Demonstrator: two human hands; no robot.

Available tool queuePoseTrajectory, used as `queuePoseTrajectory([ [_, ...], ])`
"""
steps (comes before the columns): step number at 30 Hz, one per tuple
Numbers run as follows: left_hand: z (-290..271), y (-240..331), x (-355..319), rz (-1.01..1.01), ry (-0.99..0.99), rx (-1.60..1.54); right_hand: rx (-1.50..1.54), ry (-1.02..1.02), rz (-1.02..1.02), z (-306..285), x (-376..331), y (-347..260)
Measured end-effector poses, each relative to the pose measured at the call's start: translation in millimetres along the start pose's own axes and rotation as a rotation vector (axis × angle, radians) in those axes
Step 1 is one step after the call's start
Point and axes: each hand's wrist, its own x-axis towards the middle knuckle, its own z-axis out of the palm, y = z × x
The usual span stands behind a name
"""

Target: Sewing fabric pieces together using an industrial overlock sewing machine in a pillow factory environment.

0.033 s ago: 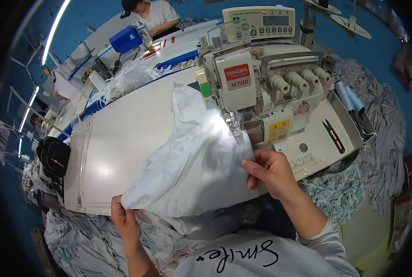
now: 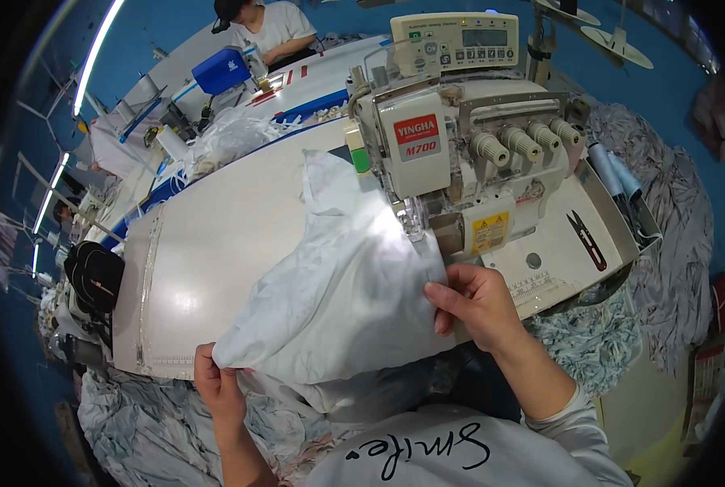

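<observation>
Pale cloth: Here it is, centre stage, your thin whitish cloth point(image 2: 338, 300) spread across the near right part of the desk point(image 2: 208, 268), its near edge drooping over the side toward your lap.
Left hand: Out on the near left, your left hand point(image 2: 221, 390) has thumb and fingers pinched on the cloth's left corner, right by the desk's near edge.
Right hand: Across to the right, your right hand point(image 2: 480, 308) has its fingers closed on the cloth's right edge, thumb on top, just nearer than the machine.
Sewing machine: And there it stands, the cream sewing machine point(image 2: 418, 174), its lamp glaring on the cloth where the right edge runs in beneath the presser foot point(image 2: 412, 217).
Handling: Light and soft by the look of it, limp enough to crease wherever it goes slack, perhaps a little slippery on that smooth top; a hard tug could well stretch it.
Best hold: Edges and corners for you, I'd judge, a light pinch each side, fingertips well clear of the foot.
Snips: Off to the right, dark-handled thread snips point(image 2: 588, 242) lie on the machine's side of the desk, apart from both hands.
</observation>
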Motion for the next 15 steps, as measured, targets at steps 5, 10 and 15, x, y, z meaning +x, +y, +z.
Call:
queuePoseTrajectory([
  [5,7,27,27,-0.002,-0.035,-0.076,-0.005,-0.043,0.01,-1,0,-1],
  [10,9,32,63,0.126,-0.006,-0.022,-0.017,-0.036,0.036,-2,1,-2],
  [15,10,49,93,0.219,0.054,0.003,-0.01,-0.009,0.056,1,1,-5],
])
